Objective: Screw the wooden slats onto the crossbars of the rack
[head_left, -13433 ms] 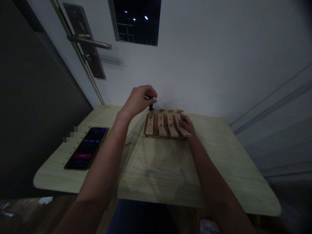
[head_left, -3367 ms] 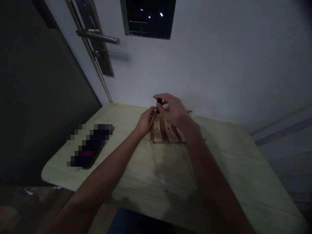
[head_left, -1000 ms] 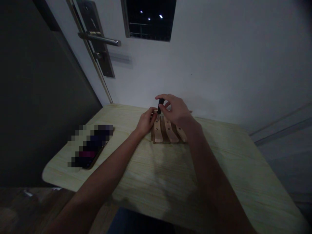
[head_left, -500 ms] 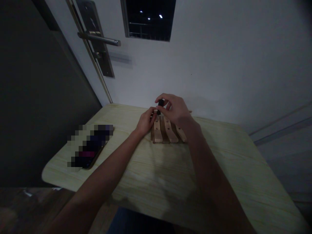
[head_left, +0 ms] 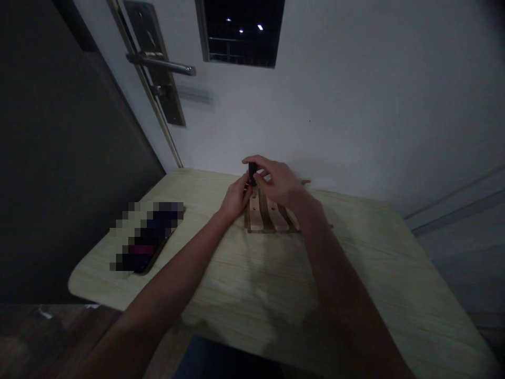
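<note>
A small wooden rack of pale slats on darker cross pieces (head_left: 268,217) lies flat at the far side of the table. My right hand (head_left: 276,181) hovers over its far left corner, fingers pinched round the black handle of a small screwdriver (head_left: 251,172) held upright with its tip down on the leftmost slat. My left hand (head_left: 235,197) rests against the rack's left edge, fingers curled on the wood beside the screwdriver tip. What lies under the tip is hidden by my fingers.
The rack sits on a light wood-grain table (head_left: 252,273) with rounded corners, pushed against a white wall. A phone (head_left: 145,239) lies near the table's left edge. A door with a metal lever handle (head_left: 161,62) stands at the back left.
My right hand and the screwdriver handle have shifted slightly left and its fingers have changed their hold on it. My left hand stays at the rack's left edge.
</note>
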The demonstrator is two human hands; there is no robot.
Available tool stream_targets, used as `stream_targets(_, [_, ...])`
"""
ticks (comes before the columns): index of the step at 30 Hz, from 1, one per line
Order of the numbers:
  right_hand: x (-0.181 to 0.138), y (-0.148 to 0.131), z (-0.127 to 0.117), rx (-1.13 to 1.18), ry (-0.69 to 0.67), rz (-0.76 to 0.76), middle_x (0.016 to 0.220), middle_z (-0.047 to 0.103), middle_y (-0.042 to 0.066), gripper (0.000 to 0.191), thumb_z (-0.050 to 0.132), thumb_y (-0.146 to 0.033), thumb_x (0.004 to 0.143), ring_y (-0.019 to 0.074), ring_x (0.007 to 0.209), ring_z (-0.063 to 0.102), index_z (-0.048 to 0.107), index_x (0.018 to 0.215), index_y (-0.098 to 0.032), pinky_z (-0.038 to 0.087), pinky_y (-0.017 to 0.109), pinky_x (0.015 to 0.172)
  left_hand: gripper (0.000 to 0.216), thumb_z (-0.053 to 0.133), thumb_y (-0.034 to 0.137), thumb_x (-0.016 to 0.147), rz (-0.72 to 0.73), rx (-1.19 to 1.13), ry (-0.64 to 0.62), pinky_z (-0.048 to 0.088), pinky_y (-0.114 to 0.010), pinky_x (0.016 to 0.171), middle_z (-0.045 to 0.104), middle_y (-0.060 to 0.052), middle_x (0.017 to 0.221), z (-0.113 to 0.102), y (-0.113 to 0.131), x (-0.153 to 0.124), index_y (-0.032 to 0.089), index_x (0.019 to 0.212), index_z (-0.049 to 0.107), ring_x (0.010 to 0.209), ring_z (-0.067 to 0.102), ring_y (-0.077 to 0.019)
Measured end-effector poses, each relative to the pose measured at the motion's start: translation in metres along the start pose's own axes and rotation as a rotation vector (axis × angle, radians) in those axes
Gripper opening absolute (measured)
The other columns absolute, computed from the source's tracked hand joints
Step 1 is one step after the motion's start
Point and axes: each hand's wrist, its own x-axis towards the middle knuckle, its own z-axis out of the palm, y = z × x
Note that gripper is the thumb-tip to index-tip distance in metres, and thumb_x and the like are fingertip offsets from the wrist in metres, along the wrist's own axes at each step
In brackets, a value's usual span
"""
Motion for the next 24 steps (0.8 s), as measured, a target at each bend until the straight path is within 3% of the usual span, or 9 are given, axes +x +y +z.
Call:
stream_targets(7, [0.000, -0.004, -0.003, -0.053, 0.001, 0.008, 0.092, 0.065, 0.002, 0.039, 0.050, -0.017, 0.081, 0.0145, 0.074, 0.058, 0.052, 0.119, -0.025, 0.044, 0.027, 0.069, 0.018, 0.043, 0.022, 0.088, 0.017, 0.014, 0.012, 0.051, -0.027, 0.063, 0.063, -0.008, 0.091, 0.000, 0.000, 0.000, 0.017, 0.103, 0.051, 0.074, 0.060, -0.0149])
stream_targets(14, [0.001, -0.003, -0.001, -0.168, 0.124, 0.108, 0.083, 0.065, 0.001, 0.019, 0.058, -0.026, 0.079, 0.0144, 0.071, 0.057, 0.060, 0.097, -0.023, 0.041, 0.027, 0.067, 0.019, 0.040, 0.024, 0.091, 0.022, 0.039, 0.004, 0.050, -0.025, 0.063, 0.063, -0.007, 0.090, 0.000, 0.000, 0.000, 0.018, 0.106, 0.049, 0.072, 0.059, -0.0132])
stream_targets(20, [-0.001, -0.010, -0.002, -0.265, 0.093, 0.208, 0.091, 0.068, 0.005, 0.029, 0.047, -0.032, 0.087, 0.0158, 0.071, 0.059, 0.055, 0.114, -0.024, 0.041, 0.028, 0.064, 0.020, 0.042, 0.025, 0.091, 0.005, 0.020, -0.005, 0.050, -0.025, 0.064, 0.064, -0.006, 0.091, -0.001, 0.003, 0.000, 0.019, 0.108, 0.049, 0.072, 0.060, -0.0129])
stream_targets(24, [-0.002, -0.011, -0.004, -0.268, 0.069, 0.196, 0.095, 0.068, 0.007, 0.034, 0.039, -0.026, 0.089, 0.0162, 0.073, 0.060, 0.052, 0.120, -0.022, 0.042, 0.029, 0.068, 0.020, 0.041, 0.026, 0.091, -0.010, 0.022, -0.015, 0.050, -0.025, 0.065, 0.064, -0.007, 0.092, -0.002, 0.006, 0.001, 0.018, 0.107, 0.049, 0.073, 0.060, -0.0130])
